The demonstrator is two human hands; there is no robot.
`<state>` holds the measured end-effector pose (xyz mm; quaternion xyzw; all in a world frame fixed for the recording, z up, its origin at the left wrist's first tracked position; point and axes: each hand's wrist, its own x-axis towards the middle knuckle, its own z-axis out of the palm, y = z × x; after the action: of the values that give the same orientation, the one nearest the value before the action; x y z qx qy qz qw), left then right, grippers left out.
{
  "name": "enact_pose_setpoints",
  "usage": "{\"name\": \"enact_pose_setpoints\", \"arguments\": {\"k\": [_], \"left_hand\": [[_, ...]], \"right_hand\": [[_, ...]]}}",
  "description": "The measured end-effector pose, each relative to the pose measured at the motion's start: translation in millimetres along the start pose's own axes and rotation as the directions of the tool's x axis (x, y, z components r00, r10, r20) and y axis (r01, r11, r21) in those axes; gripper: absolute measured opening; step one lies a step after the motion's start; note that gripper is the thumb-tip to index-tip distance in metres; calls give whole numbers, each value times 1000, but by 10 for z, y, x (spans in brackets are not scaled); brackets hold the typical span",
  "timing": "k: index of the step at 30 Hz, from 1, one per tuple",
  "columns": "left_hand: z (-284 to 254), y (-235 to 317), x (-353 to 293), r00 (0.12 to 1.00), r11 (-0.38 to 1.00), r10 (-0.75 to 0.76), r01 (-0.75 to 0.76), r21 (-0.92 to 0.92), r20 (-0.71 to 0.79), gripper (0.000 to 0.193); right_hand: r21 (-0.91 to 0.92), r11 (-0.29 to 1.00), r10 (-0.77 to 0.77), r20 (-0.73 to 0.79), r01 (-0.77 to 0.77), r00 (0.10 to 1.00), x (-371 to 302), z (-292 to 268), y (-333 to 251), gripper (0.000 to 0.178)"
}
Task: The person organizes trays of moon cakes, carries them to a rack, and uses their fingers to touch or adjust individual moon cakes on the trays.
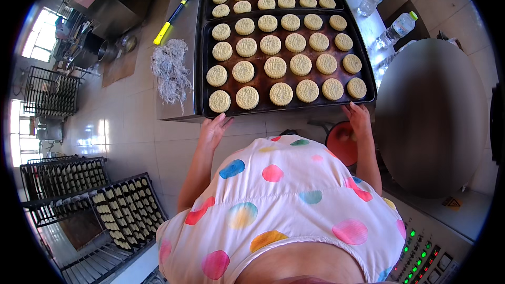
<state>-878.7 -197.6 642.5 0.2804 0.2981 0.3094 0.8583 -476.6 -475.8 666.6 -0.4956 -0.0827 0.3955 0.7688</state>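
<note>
Left hand (214, 129) and right hand (359, 118) are set well apart, fingers loosely open, each touching the near edge of the dark baking tray (286, 109). Round stamped pastries (281, 93) lie just beyond both hands. Second tray (206, 5) sits farther out; mop (171, 66) beyond the left hand, water bottles (392, 31) beyond the right

Both bare forearms reach forward from under the body. The left hand (214, 130) is extended palm down with fingers loosely together; the right hand (358, 118) likewise, fingers seemingly slightly curled.
</note>
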Motion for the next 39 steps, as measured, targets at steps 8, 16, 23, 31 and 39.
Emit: {"name": "enact_pose_setpoints", "arguments": {"k": [8, 16, 23, 31, 39], "left_hand": [[-125, -7, 101, 998, 998, -21, 25, -63, 60, 24], [65, -17, 97, 999, 982, 14, -23, -186, -47, 26], [80, -50, 195, 997, 981, 23, -35, -190, -70, 31], [89, -23, 232, 995, 976, 2, -24, -216, -103, 34], [104, 28, 241, 998, 973, -21, 5, -233, -66, 28]], "right_hand": [[-47, 998, -40, -42, 38, 998, 103, 0, 58, 40], [-69, 993, -96, 0, 95, 995, 80, 70, 118, 46], [-55, 992, -116, -4, 115, 993, 154, 17, 157, 46], [-72, 989, -131, -16, 130, 991, 198, 55, 181, 42], [165, 985, -24, -145, 48, 989, 295, 82, 143, 27]]}}
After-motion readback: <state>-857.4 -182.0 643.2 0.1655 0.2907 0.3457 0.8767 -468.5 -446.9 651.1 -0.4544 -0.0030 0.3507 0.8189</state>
